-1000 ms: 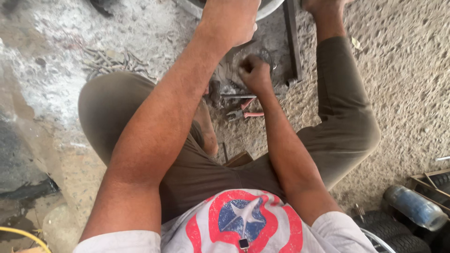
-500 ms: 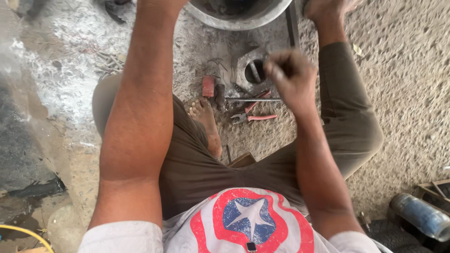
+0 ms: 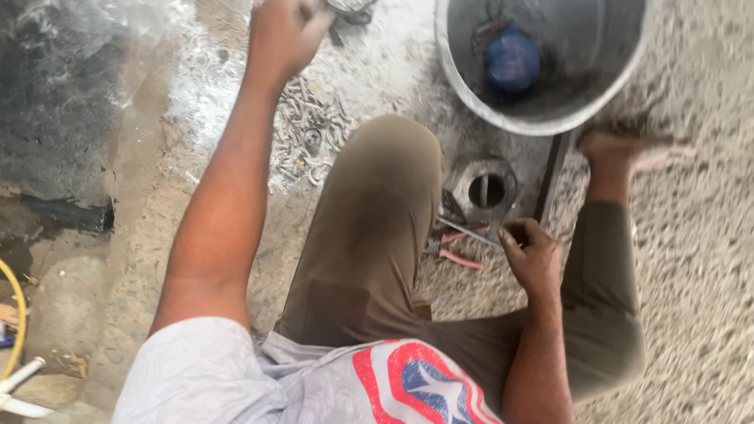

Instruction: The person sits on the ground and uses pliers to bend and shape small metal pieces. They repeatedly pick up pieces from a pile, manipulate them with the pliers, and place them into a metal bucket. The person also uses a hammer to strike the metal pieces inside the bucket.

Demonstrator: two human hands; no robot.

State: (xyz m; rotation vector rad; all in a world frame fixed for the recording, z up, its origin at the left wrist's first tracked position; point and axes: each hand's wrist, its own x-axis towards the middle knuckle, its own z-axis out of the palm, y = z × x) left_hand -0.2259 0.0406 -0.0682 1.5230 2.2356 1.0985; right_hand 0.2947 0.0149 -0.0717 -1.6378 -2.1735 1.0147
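The view has swung left since half a second ago, so the round grey metal tub (image 3: 542, 118), then only a rim at the top edge, now shows its inside, with a blue rounded object (image 3: 511, 61) lying in it. The person sits on rough grey concrete ground (image 3: 707, 259) with knees bent in olive trousers. The left hand (image 3: 284, 31), earlier out of view above the frame, is now stretched far up and left, its fingers curled around a pale object at the top edge that is too cut off to identify. The right hand (image 3: 532, 255) has dropped from beside the grey hexagonal metal fitting (image 3: 481, 188) to just below it, fingers pinched shut on a thin metal rod (image 3: 471, 232). Red-handled pliers (image 3: 452, 253) lie under the rod.
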